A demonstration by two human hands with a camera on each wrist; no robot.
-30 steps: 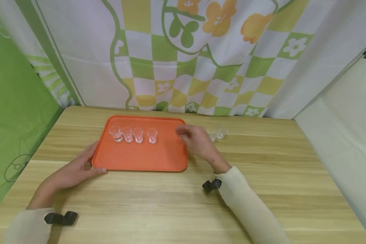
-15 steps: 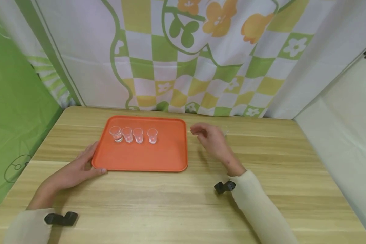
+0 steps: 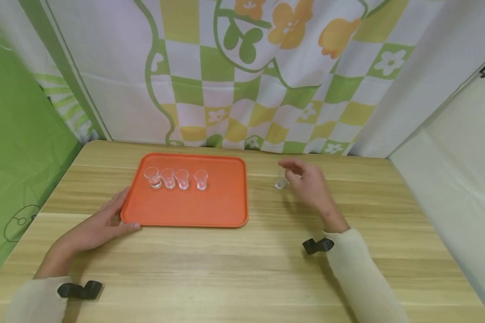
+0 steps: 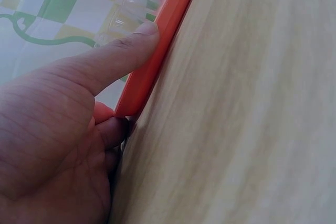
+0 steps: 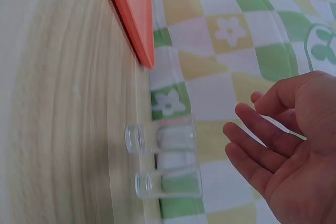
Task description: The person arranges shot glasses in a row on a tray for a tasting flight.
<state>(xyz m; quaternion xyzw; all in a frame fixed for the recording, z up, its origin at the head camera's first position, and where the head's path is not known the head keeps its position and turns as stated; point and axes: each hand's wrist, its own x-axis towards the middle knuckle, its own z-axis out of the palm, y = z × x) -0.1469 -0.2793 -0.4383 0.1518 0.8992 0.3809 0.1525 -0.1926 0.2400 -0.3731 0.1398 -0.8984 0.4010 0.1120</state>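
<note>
My left hand (image 3: pixel 101 224) holds the near left corner of an orange tray (image 3: pixel 186 211), thumb (image 4: pixel 126 51) along the front rim and fingers at the left side. Several clear shot glasses (image 3: pixel 182 180) stand upright in a row across the tray's left half. My right hand (image 3: pixel 309 184), fingers loosely bent and holding nothing, hovers right of the tray beside two more shot glasses. In the right wrist view, the upper shot glass (image 5: pixel 163 136) and the lower shot glass (image 5: pixel 168 183) stand side by side, apart from the fingers.
The wooden table (image 3: pixel 210 273) runs back to a checked, flowered curtain (image 3: pixel 262 89). A green cloth (image 3: pixel 16 134) hangs at the left and a pale wall (image 3: pixel 460 170) rises at the right. Each wrist carries a small black camera mount (image 3: pixel 318 246).
My right hand has drawn back to the right, from over the tray's right edge to beside the two loose glasses. My left hand, the tray and its glasses have stayed put.
</note>
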